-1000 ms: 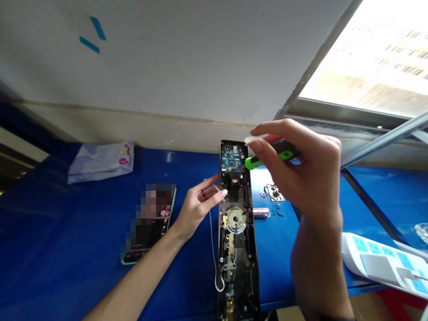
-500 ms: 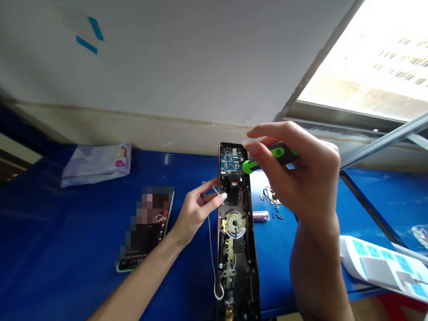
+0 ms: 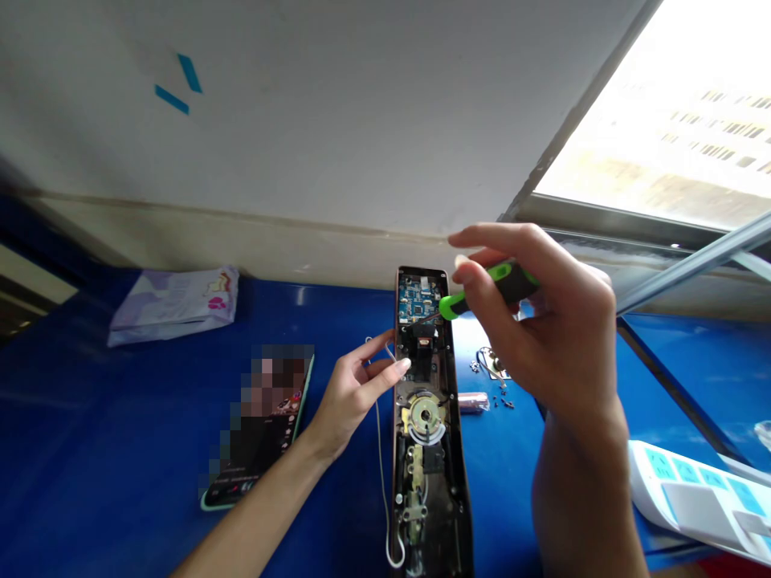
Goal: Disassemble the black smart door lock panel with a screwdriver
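Observation:
A long black housing, like an opened door lock panel, lies on the blue table with its inside facing up. It holds a blue circuit board at the far end and a round metal part near the middle. My left hand grips the housing's left edge, thumb over the rim. In my right hand is a green and black screwdriver, tilted, its tip inside the housing just below the circuit board. A thin white cable runs along the housing's left side.
A phone lies left of my left forearm, with a pale plastic packet behind it. Small screws, a wrapped reddish piece and a wired part are right of the housing. A white power strip sits at the right edge.
The whole view has shifted slightly, so the housing and table sit a little lower. Both hands keep their holds, and the screwdriver tip stays near the same spot.

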Demonstrator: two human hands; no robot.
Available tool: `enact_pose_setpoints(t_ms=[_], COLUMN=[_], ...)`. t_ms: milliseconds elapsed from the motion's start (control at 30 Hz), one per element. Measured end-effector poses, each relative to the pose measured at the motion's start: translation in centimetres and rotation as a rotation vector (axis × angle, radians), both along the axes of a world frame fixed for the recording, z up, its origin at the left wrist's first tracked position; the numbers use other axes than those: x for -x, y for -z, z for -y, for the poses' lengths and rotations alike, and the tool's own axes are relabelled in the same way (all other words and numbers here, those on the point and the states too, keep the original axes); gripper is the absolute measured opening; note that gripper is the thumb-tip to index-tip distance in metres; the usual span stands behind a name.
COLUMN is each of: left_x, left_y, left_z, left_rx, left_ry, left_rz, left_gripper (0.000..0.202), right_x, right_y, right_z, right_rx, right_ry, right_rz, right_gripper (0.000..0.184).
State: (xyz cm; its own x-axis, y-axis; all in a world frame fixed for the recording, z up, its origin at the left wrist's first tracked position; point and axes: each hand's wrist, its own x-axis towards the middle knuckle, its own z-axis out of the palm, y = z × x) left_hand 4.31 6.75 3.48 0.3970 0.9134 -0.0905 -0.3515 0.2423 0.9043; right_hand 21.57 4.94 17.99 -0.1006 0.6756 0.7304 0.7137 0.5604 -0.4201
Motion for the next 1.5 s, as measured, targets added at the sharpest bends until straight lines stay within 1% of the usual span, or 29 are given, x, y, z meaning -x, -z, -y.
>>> enact_pose_setpoints(t_ms=[67,100,133,200,300,333,400,433,533,567,600,633,733,767,833,967,1000,1067,1167,1267,1300,1400,1433,1467,1500], left_x=[-0.02,-0.02,-0.03,-0.04,-0.02,-0.02,-0.01,-0.02,-0.09,-0.11,-0.14,-0.15,-0.15,-0.14,-0.13,-0.12,-0.12,-0.11,-0.07,-0.04,-0.04,-0.09,-0.11,-0.13,-0.15], left_y=[-0.01,-0.03,-0.07,-0.19,-0.32,-0.33,-0.35,-0.35,-0.37,-0.36,-0.35,-0.34,-0.31,-0.33,-0.39,-0.4,-0.38,-0.32,-0.25,-0.21,-0.2,-0.24,-0.28,-0.32,-0.36], left_z=[0.06,0.1,0.14,0.2,0.18,0.14,0.06,0.03,-0.01,-0.01,0.0,0.01,0.03,0.04,0.05,0.04,0.02,0.0,-0.01,-0.01,-0.01,-0.02,-0.02,-0.01,-0.01], left_rx=[-0.001,0.001,0.006,0.014,0.002,-0.008,-0.021,-0.021,-0.011,-0.009,-0.009,-0.01,-0.01,-0.008,-0.003,-0.004,-0.005,-0.003,0.003,0.014,0.018,0.023,0.025,0.025,0.023], left_ry=[-0.007,-0.008,-0.009,-0.008,0.002,0.003,-0.001,-0.004,-0.021,-0.024,-0.029,-0.034,-0.036,-0.036,-0.037,-0.042,-0.043,-0.046,-0.044,-0.034,-0.035,-0.051,-0.053,-0.052,-0.048], left_rz=[0.0,0.004,0.01,0.02,0.017,0.013,0.007,0.006,0.005,0.007,0.01,0.012,0.015,0.013,0.006,0.0,-0.002,-0.007,-0.005,-0.002,-0.003,-0.006,-0.006,-0.005,-0.002], left_gripper=[0.058,0.058,0.058,0.058,0.056,0.056,0.056,0.056,0.055,0.055,0.054,0.054,0.053,0.053,0.053,0.051,0.051,0.052,0.051,0.049,0.049,0.049,0.049,0.049,0.049], right_x=[-0.14,-0.14,-0.1,0.09,0.31,0.31,0.21,0.14,-0.02,-0.01,0.02,0.06,0.14,0.1,-0.06,-0.45,-0.48,-0.44,-0.27,-0.2,-0.22,-0.32,-0.34,-0.35,-0.33], right_y=[-0.09,-0.11,-0.11,0.0,0.25,0.3,0.29,0.23,-0.04,-0.11,-0.16,-0.17,-0.11,-0.1,-0.13,-0.29,-0.29,-0.16,0.14,0.25,0.2,-0.02,-0.08,-0.11,-0.11], right_z=[0.24,0.34,0.4,0.37,0.09,0.0,-0.03,0.03,0.34,0.42,0.47,0.48,0.31,0.25,0.21,0.36,0.37,0.28,-0.05,-0.21,-0.17,0.13,0.23,0.3,0.33], right_rx=[0.04,0.05,0.045,0.014,-0.063,-0.079,-0.091,-0.084,-0.052,-0.047,-0.044,-0.041,-0.045,-0.05,-0.058,-0.037,-0.028,-0.027,-0.06,-0.074,-0.074,-0.03,-0.012,0.002,0.011], right_ry=[-0.053,-0.071,-0.078,-0.057,-0.008,-0.002,0.001,-0.004,-0.039,-0.05,-0.053,-0.049,-0.021,-0.018,-0.019,-0.035,-0.046,-0.042,-0.006,-0.024,-0.028,-0.081,-0.108,-0.126,-0.127], right_rz=[0.012,0.013,0.013,0.012,0.015,0.015,0.026,0.04,0.08,0.083,0.078,0.067,0.031,0.025,0.04,0.071,0.066,0.05,0.043,0.047,0.051,0.058,0.056,0.055,0.055], right_gripper=[0.037,0.044,0.046,0.038,0.011,0.005,0.006,0.011,0.039,0.044,0.044,0.039,0.012,0.007,0.007,0.036,0.039,0.034,0.016,0.009,0.013,0.039,0.045,0.047,0.045])
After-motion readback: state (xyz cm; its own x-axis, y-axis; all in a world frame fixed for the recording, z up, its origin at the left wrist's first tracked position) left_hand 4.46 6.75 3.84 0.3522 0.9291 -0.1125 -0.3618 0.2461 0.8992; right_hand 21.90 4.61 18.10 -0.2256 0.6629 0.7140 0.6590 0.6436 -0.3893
